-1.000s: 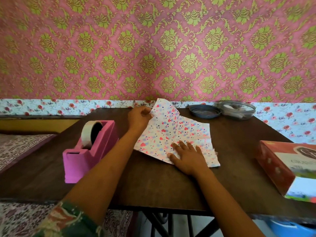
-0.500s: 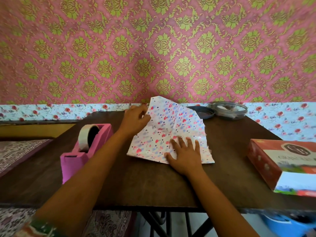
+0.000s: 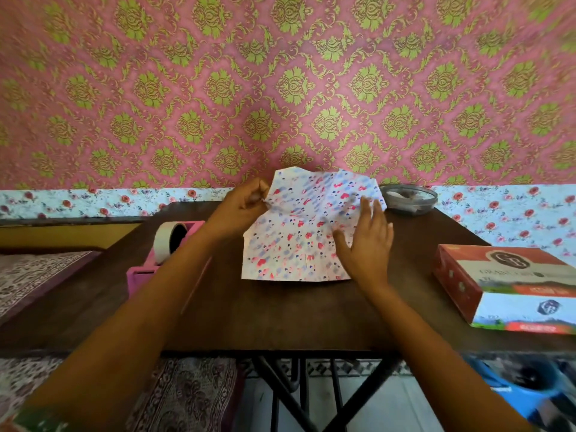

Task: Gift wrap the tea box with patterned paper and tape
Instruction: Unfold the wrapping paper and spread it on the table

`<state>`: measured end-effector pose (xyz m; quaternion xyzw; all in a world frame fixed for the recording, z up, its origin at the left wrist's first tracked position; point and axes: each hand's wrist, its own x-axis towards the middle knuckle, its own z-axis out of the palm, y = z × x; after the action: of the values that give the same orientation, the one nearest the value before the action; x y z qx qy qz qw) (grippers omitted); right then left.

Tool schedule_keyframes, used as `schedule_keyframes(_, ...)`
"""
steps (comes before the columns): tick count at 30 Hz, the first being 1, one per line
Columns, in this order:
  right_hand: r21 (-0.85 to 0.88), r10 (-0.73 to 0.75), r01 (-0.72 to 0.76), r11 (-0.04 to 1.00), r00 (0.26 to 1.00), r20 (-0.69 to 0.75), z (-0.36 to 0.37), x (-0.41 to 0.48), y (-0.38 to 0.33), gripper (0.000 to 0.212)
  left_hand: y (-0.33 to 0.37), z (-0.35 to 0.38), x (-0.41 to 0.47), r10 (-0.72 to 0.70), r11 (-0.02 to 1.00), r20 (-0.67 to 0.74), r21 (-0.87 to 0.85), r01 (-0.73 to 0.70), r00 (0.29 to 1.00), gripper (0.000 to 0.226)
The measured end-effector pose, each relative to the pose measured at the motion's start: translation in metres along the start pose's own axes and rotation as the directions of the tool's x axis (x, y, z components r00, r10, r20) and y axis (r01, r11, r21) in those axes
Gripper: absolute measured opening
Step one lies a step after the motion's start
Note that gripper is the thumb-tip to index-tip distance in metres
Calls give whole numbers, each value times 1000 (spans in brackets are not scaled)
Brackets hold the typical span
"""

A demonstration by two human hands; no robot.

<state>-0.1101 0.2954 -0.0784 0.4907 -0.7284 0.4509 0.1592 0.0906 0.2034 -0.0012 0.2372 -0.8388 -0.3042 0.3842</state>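
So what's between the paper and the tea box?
Just the right hand at the paper's edge, then bare table up to the tea box, in the head view.

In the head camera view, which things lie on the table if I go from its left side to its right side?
Tape dispenser → left hand → patterned paper → right hand → tea box.
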Motion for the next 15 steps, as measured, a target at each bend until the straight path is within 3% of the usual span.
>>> schedule_keyframes(1, 13, -48, 48, 999, 997, -62, -10, 6, -3, 85, 1, -1, -3, -11, 1000, 14, -22, 11, 1000, 8)
schedule_keyframes(3, -13, -173, 173, 985, 978, -116, -28, 20, -9, 78, 3, -1, -6, -33, 999, 17, -39, 33, 999, 20)
schedule_keyframes(6, -120, -334, 329, 937, 942, -30, -52, 31, -20, 65, 10, -2, -16, -77, 988, 7, -134, 78, 997, 24)
schedule_keyframes(10, -231, -466, 461, 857, 884, 37, -72, 29, -24, 31, 16, -7, -28, -165, 963, 32, -212, 168, 986, 25)
schedule_keyframes(13, -168, -550, 561, 810, 828, 109, -91, 17, -25, 20, 22, -16, -41, -240, 839, 68, -487, 242, 968, 28)
schedule_keyframes(15, -102, -601, 631, 769, 768, 222, -99, 6, -24, 18, 19, -19, -48, -254, 774, 92, -578, 259, 963, 34)
